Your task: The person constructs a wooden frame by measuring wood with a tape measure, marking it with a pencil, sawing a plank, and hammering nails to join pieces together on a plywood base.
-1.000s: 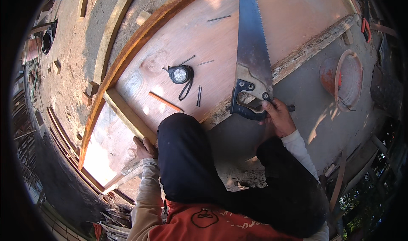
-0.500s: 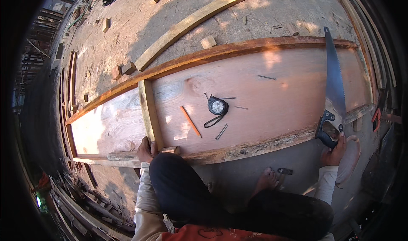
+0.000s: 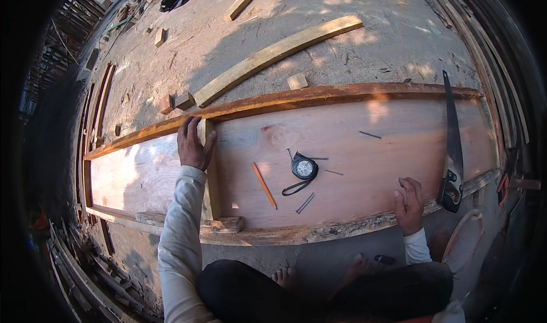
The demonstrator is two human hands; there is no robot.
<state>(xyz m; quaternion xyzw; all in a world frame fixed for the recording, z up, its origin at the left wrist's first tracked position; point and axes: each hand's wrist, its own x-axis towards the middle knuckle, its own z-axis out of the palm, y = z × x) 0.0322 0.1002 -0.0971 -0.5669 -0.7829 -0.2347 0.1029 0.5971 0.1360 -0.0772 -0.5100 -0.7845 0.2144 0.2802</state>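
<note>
My left hand (image 3: 195, 143) grips the far end of a short wooden crosspiece (image 3: 211, 194), thumb on its right side. This piece spans a long timber frame (image 3: 342, 93) around a pale plywood panel (image 3: 364, 175). Over the near rail, my right hand (image 3: 409, 206) is empty, its fingers apart and loosely bent. To its right a handsaw (image 3: 453, 132) lies across the frame, black handle toward me. Between my hands are an orange pencil (image 3: 264, 186), a black tape measure (image 3: 304, 168) and several nails (image 3: 305, 203). A small wood block (image 3: 225, 225) sits by the crosspiece's near end.
Beyond the frame, a long timber (image 3: 279, 55) and several offcuts (image 3: 297, 82) lie on the dirt ground. Long boards (image 3: 496, 66) line the right side. Scrap wood (image 3: 94, 277) is piled at the lower left. My bare feet (image 3: 285, 276) are behind the near rail.
My left hand has moved from the crosspiece's near end to its far end. The right hand has let go of the saw and shifted left. The view has tilted somewhat.
</note>
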